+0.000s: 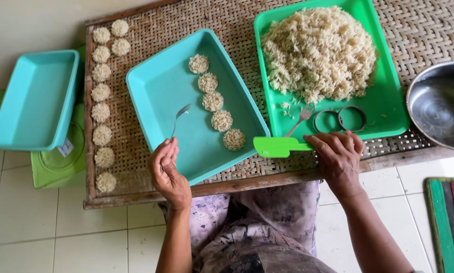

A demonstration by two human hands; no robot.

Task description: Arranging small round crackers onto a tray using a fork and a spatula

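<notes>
The left hand was curled, with its fingers pinched together and the thumb on top. The right hand lay palm down, fingers bent and closed. Both bare arms reached forward from the body, well apart

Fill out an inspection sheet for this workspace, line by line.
Surface: woven mat in a wooden frame, on a tiled floor.
Job's things: teal tray with five noodle discs; green tray with a noodle heap, a second fork and two metal rings; eight more discs along the mat's left edge.
Clutter: spare teal tray, metal bowl.
Grippers: left hand holds a fork; right hand holds a green spatula.
Cables: nothing seen.
Surroundings: striped rug at right.
</notes>
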